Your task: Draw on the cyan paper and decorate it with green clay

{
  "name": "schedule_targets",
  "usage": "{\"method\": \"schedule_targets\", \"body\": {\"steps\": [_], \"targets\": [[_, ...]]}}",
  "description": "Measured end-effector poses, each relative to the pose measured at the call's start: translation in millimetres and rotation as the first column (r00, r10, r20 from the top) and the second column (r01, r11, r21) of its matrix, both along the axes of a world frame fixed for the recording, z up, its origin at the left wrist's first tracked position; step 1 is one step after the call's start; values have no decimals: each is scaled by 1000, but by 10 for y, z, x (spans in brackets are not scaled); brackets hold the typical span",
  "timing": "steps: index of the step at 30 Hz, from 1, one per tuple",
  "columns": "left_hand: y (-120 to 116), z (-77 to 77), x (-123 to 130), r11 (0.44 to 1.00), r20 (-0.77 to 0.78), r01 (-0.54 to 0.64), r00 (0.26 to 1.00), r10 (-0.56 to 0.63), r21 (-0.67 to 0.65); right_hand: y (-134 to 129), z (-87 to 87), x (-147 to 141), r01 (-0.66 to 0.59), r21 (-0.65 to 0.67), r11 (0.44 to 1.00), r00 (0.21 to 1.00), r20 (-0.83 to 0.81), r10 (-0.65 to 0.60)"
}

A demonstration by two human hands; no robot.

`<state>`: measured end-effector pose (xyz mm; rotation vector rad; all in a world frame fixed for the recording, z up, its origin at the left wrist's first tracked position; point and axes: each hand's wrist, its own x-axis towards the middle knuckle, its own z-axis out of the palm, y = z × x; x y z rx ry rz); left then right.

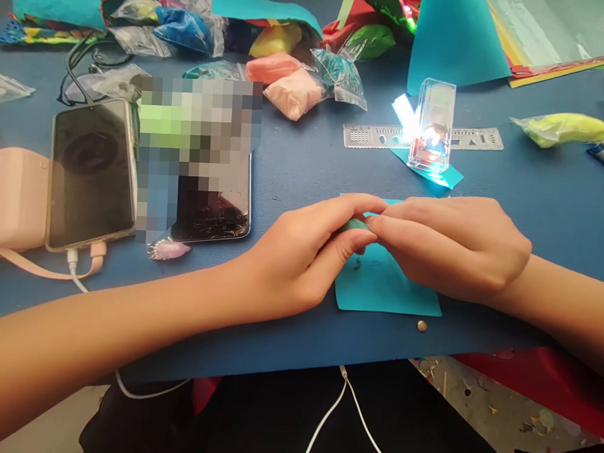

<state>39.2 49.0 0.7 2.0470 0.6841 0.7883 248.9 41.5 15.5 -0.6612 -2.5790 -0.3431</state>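
Observation:
Over a turquoise paper sheet [389, 287] on the blue table, my two hands meet at the fingertips. My left hand [315, 254] is closed, its thumb and fingers round a small green piece [355, 225] that is mostly hidden. From the right, my right hand [451, 243] reaches in with its fingers pressed together, their tips at the green piece and against my left fingers. Whether the right fingertips grip it too cannot be made out. A small dark green bit [358, 262] lies on the sheet below my left thumb.
Behind my hands, a lit clear box [434, 125] stands over a clear ruler [478, 139]. Two phones [94, 177] lie at the left by a pink power bank [15, 197]. Bagged clay [292, 92] lies at the back. A small round disc [422, 326] is near the front edge.

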Motion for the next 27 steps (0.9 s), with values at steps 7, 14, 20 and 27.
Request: {"method": "schedule_targets", "body": {"steps": [7, 14, 20, 27], "targets": [[-43, 74, -141, 979, -94, -191, 976, 197, 69, -28, -31, 62, 296, 23, 955, 945, -155, -289], [-145, -8, -362, 806, -296, 308, 939, -174, 506, 90, 26, 60, 318, -98, 943, 926, -181, -331], [-205, -2, -362, 811, -356, 361, 912, -204, 460, 85, -54, 202, 314, -292, 903, 932, -84, -352], [-148, 51, -372, 789, -412, 431, 876, -249, 439, 155, 11, 293, 116, -538, 835, 990, -2, -139]]}}
